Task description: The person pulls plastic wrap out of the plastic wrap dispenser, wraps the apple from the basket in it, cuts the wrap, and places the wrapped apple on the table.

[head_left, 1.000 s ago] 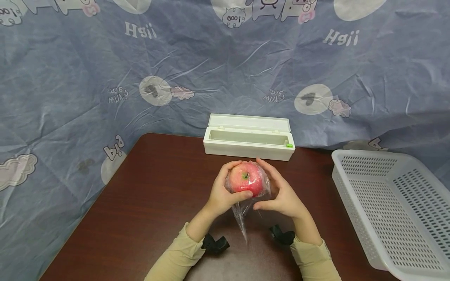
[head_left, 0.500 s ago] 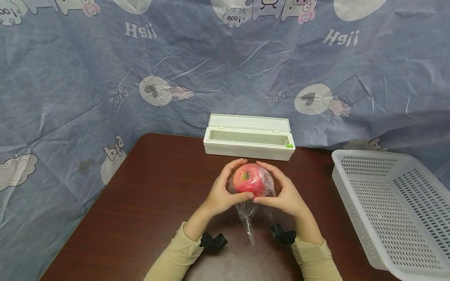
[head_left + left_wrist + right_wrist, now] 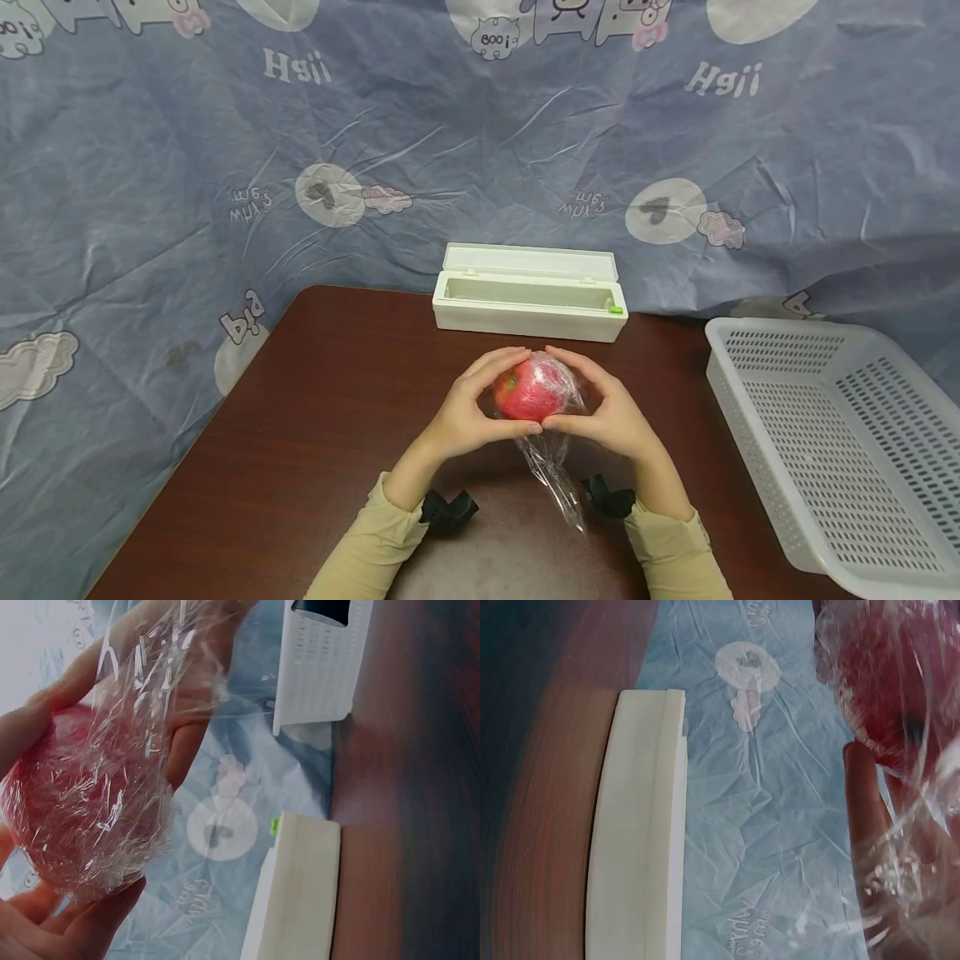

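A red apple [image 3: 531, 392] wrapped in clear cling film [image 3: 557, 485] is held up off the table between both hands. My left hand [image 3: 467, 410] curves round its left side, and my right hand [image 3: 613, 412] round its right. Both thumb tips meet at the near side of the apple. Its stem end faces left, and a loose twisted tail of film hangs down toward the near right. In the left wrist view the crinkled film covers much of the apple [image 3: 79, 795]. The right wrist view shows only part of the wrapped apple [image 3: 889, 682], behind film.
Behind the hands stands a long white box [image 3: 528, 318], its lid raised, with a small green piece at the right end. A white perforated basket [image 3: 757, 450] is on the right of the brown table [image 3: 300, 433]. A printed blue-grey cloth [image 3: 480, 125] hangs behind.
The apple has turned so its stem end moved from facing up to the left. The film tail has swung to the right. My right thumb has closed in against the apple.
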The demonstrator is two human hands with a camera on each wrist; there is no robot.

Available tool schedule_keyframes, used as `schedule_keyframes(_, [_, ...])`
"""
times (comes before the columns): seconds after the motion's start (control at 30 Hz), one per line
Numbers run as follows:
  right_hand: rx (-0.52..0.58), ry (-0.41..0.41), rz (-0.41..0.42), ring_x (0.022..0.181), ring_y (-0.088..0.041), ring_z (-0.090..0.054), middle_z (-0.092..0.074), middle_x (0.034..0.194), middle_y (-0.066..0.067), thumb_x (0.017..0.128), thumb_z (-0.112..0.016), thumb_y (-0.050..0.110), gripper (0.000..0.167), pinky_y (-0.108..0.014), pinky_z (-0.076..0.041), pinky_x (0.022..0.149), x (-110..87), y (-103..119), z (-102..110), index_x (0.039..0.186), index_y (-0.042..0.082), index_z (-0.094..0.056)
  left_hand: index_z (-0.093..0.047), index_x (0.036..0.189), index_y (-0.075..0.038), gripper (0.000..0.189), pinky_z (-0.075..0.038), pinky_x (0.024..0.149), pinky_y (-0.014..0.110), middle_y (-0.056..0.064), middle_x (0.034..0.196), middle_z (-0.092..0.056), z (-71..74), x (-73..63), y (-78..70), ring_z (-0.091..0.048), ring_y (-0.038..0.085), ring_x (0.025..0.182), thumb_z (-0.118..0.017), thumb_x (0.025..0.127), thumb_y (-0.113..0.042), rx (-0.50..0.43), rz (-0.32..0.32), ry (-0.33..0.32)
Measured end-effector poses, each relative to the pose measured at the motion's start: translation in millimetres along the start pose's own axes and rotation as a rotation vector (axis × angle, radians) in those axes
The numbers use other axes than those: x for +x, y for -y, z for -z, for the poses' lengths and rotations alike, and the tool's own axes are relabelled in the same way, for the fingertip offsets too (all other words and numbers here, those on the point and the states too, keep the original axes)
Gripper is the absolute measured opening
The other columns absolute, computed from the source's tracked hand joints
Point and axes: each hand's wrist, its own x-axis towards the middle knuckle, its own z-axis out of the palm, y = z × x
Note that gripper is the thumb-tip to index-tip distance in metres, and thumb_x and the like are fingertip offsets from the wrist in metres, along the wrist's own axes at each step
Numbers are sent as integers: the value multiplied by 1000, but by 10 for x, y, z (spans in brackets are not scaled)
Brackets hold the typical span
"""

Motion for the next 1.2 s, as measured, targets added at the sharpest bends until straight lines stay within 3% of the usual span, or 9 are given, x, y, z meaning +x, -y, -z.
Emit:
schedule_keyframes(0.2, [22, -48, 59, 118, -18, -51, -48, 136, -11, 68, -76, -14, 79, -27, -44, 94, 13, -17, -21, 138, 0, -42, -48, 128, 6, 74, -51, 84, 38, 19, 127, -49, -28, 2, 66, -51, 24, 111, -83, 62, 6, -69, 24, -95])
schedule_keyframes(0.33, [33, -136, 134, 124, -20, -47, -45, 136, -25, 66, -71, -23, 73, -28, -41, 98, 28, 72, -36, 133, -9, -44, -48, 129, 6, 74, -53, 81, 39, 19, 125, -50, -42, 6, 87, -53, 24, 108, -82, 63, 9, -98, 61, -150])
schedule_keyframes(0.67, [-138, -332, 342, 118, -22, -53, -57, 117, -31, 66, -69, -22, 47, -27, -40, 99, 61, 391, -119, 111, -15, -59, -49, 129, 4, 72, -54, 77, 40, 21, 121, -52, -79, 0, 92, -53, 29, 103, -82, 65, 7, -46, 145, -240])
schedule_keyframes(0.93, [-104, -347, 462, 117, -32, -52, -59, 113, -31, 73, -66, -18, 32, -39, -37, 102, 103, 404, -255, 105, -17, -60, -50, 133, -12, 76, -54, 76, 33, 6, 123, -52, -167, -62, 403, -53, 20, 104, -86, 67, -14, -83, 137, -243])
schedule_keyframes(1.07, [-94, -345, 457, 119, -34, -50, -58, 114, -31, 73, -64, -21, 32, -34, -41, 99, 113, 389, -311, 105, -18, -60, -50, 132, -5, 76, -55, 75, 36, 12, 123, -53, -158, -40, 262, -53, 24, 104, -85, 65, 0, -78, 119, -243])
schedule_keyframes(1.2, [-93, -345, 451, 120, -32, -50, -56, 116, -33, 80, -63, -14, 27, -32, -41, 99, 118, 351, -332, 106, -17, -59, -49, 130, 3, 72, -55, 73, 39, 19, 121, -53, -134, -15, 69, -53, 24, 102, -84, 68, -3, -97, 92, -230])
